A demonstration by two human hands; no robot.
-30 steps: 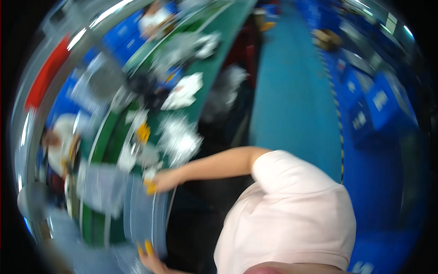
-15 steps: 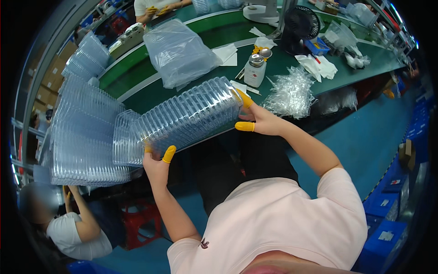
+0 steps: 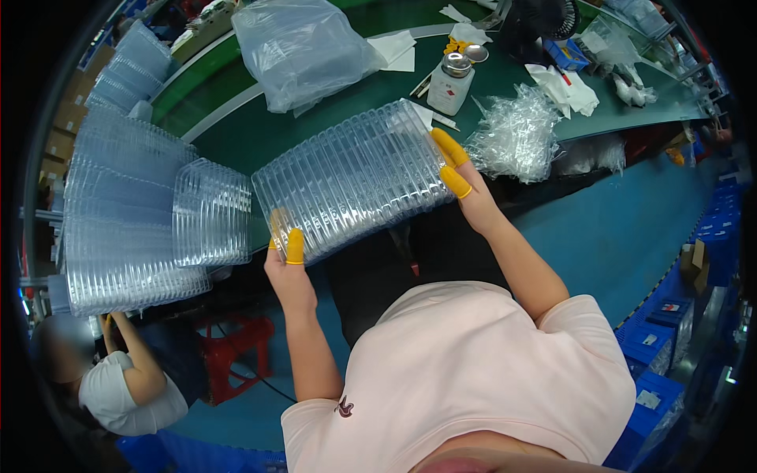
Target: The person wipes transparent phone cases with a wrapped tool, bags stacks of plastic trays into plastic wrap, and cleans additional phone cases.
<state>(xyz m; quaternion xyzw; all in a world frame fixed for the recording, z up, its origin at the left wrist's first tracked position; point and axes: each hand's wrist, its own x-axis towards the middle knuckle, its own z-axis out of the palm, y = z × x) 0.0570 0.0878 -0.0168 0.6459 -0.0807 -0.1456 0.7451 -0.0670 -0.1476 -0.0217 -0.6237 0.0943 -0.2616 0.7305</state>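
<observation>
Between my two hands is a nested stack of clear plastic trays [image 3: 355, 177], tilted and held over the near edge of the green table. My left hand [image 3: 290, 268] grips its left end, with a yellow finger cot on the thumb in front and covered fingers behind. My right hand [image 3: 465, 185] closes on the right end, its thumb and a finger also in yellow cots. Just left of the held stack stands a shorter stack of clear trays [image 3: 211, 213]. Beyond that rise tall rows of nested clear trays [image 3: 118, 213].
On the green table [image 3: 225, 146] lie a clear plastic bag [image 3: 303, 51], a white pump bottle [image 3: 451, 83], a heap of clear film [image 3: 516, 134], a blue box [image 3: 564, 54] and a black fan [image 3: 544, 20]. A co-worker [image 3: 130, 390] sits at lower left near a red stool [image 3: 236, 355].
The held stack has come away from the shorter stack on the left, shifting right and turning its face more toward me. Both hands moved rightward with it.
</observation>
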